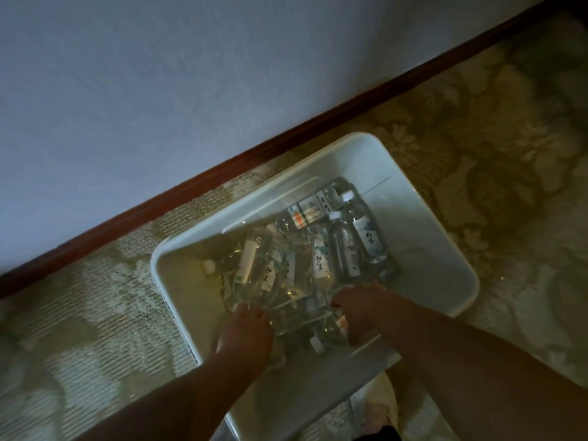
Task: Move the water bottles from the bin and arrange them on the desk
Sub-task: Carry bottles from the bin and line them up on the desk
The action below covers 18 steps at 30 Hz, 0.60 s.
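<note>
Head view: both hands are down in the bin (439,249), which sits on the carpet (79,313) by the wall (159,90). The left hand (246,329) and right hand (362,310) are apart, each pressed to one end of a bottle (305,316) lying crosswise between them; how far the fingers curl round it is too dim to tell. Beyond the hands the other bottles (318,249) lie in a loose heap, mostly on their sides.

The step in hand looks like lifting out the near bottle. It should go best with a firm hold on the body, not the cap, and a straight lift clear of the heap. No worktop is in view.
</note>
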### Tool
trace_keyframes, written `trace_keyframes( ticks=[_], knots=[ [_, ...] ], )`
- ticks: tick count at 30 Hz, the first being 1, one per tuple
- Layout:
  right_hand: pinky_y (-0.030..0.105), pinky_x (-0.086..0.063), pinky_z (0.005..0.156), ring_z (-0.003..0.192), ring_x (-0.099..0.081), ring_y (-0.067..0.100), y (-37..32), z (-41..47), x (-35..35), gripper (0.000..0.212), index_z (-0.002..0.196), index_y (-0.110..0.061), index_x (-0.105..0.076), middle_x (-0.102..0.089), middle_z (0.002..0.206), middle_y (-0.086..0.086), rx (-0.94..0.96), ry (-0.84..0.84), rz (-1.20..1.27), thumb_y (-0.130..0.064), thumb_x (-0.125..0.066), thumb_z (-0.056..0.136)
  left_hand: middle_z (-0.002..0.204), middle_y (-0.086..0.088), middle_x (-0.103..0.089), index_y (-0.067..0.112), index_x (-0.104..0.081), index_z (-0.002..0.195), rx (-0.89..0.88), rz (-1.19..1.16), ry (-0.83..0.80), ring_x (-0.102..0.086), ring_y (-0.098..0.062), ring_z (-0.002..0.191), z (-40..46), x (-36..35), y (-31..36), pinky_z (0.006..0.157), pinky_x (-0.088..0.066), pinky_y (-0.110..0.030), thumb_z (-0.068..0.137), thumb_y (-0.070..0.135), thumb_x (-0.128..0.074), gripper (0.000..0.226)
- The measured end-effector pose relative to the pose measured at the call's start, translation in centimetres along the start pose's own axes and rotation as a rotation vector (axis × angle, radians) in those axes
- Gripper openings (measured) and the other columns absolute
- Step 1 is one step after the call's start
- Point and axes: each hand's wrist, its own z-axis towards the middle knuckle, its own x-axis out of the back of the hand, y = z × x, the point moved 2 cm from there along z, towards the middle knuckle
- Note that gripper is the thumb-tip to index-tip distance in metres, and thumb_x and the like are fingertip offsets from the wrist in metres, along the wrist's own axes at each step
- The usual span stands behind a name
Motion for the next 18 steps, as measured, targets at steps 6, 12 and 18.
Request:
trace_keyframes(
  ticks=[6,12,18],
  knots=[
    [0.046,-0.047,0.1,0.116,-0.058,0.025,-0.3,-3.1,1.3,0.055,0.12,-0.024,-0.065,-0.063,0.12,0.002,-0.089,0.202,0.107,-0.044,-0.082,0.072,0.119,-0.007,-0.064,0.014,-0.062,0.126,0.25,-0.49,-0.145,-0.061,-0.022,0.109,-2.2,4.2,-1.1,0.09,-0.051,-0.031,0.09,0.037,-0.059,0.043],
    [0.026,-0.052,0.059,0.075,-0.064,0.01,0.0,-13.5,8.0,0.05,0.1,-0.022,-0.064,-0.067,0.094,-0.006,-0.04,0.423,1.052,-0.067,-0.064,0.08,0.079,-0.011,-0.072,0.005,-0.07,0.086,0.178,-1.522,-0.222,-0.066,-0.016,0.064,-11.4,9.9,-8.3,0.07,-0.055,-0.03,0.085,0.025,-0.074,0.021],
    [0.038,-0.056,0.071,0.079,-0.068,0.028,-3.8,-28.1,19.7,0.043,0.111,-0.005,-0.066,-0.073,0.095,0.019,0.278,0.436,1.779,-0.042,-0.05,0.095,0.133,-0.036,-0.053,-0.008,-0.05,0.132,-0.197,-2.164,0.158,-0.053,-0.053,0.123,-25.4,18.6,-12.1,0.103,-0.045,-0.061,0.078,-0.003,-0.061,0.055]
  ],
)
